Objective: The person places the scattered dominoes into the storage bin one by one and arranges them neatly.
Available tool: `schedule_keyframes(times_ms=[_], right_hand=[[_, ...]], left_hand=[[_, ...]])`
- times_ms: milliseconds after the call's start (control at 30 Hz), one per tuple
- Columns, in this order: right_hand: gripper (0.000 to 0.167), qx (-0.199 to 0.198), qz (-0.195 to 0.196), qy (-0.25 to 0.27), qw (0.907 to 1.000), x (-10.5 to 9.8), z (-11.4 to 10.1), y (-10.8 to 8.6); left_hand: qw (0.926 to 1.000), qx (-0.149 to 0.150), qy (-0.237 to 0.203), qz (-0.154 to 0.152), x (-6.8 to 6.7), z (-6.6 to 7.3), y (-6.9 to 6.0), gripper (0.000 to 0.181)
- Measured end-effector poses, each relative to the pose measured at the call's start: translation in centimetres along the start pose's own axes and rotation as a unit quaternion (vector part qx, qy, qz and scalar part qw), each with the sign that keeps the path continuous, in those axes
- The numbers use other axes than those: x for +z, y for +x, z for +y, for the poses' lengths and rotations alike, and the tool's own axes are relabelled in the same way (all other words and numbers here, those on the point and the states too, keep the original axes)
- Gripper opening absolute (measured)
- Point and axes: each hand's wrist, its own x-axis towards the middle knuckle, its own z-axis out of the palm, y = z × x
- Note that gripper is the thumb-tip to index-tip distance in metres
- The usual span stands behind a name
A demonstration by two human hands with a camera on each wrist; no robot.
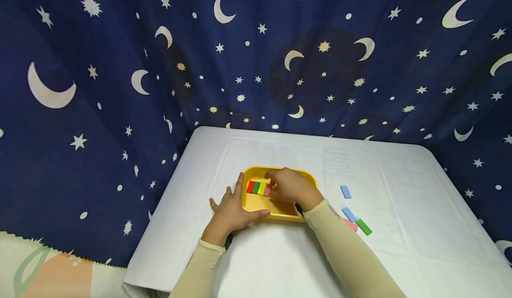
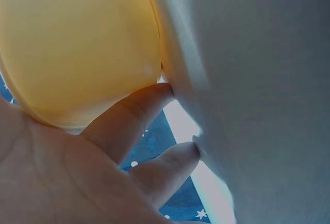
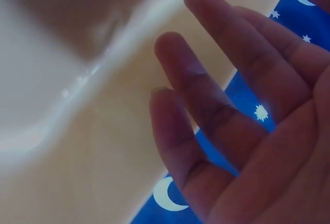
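In the head view, a yellow tray (image 1: 280, 217) holds a row of small flat blocks: a red block (image 1: 250, 187), a green block (image 1: 256, 187), a yellow block (image 1: 262, 188) and a pink block (image 1: 267, 190). My left hand (image 1: 232, 211) spreads round the tray's left end, thumb at the near rim and a finger along the left side. Over the tray's right half is my right hand (image 1: 292, 187), its fingertips bent beside the pink block. Relaxed fingers (image 3: 206, 105) show in the right wrist view; any grip on a block is not visible.
Right of the tray, on the white-covered table (image 1: 400, 187), lie an upper blue block (image 1: 346, 192), a lower blue block (image 1: 349, 214), a pink block (image 1: 351, 224) and a green block (image 1: 364, 227). A dark blue curtain (image 1: 260, 67) with moons and stars hangs behind.
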Motion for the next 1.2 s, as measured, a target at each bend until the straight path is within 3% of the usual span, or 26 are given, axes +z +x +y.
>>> schedule_keyframes(times_ms=[200, 400, 800, 1033, 1200], right_hand=[[0.053, 0.002, 0.016, -0.018, 0.9997, -1.5, 0.0, -1.0], [0.053, 0.004, 0.062, -0.024, 0.9978, -3.1, 0.4, -2.7], [0.063, 0.035, 0.175, -0.059, 0.9822, -5.7, 2.5, -9.6], [0.071, 0.049, 0.229, -0.047, 0.971, -5.3, 5.0, -13.8], [0.081, 0.072, 0.242, -0.034, 0.967, -4.0, 7.6, -17.3]], left_hand=[[1.0, 0.0, -0.006, 0.003, 0.1, -0.1, 0.0, 0.145], [1.0, -0.001, -0.005, 0.001, 0.0, -0.1, 0.0, 0.146], [1.0, 0.003, 0.001, 0.003, 0.0, -0.2, -0.2, 0.15], [0.9999, 0.008, -0.004, 0.008, -0.4, -0.2, -0.2, 0.149], [0.9999, 0.012, -0.012, -0.001, -0.2, 0.0, -0.3, 0.15]])
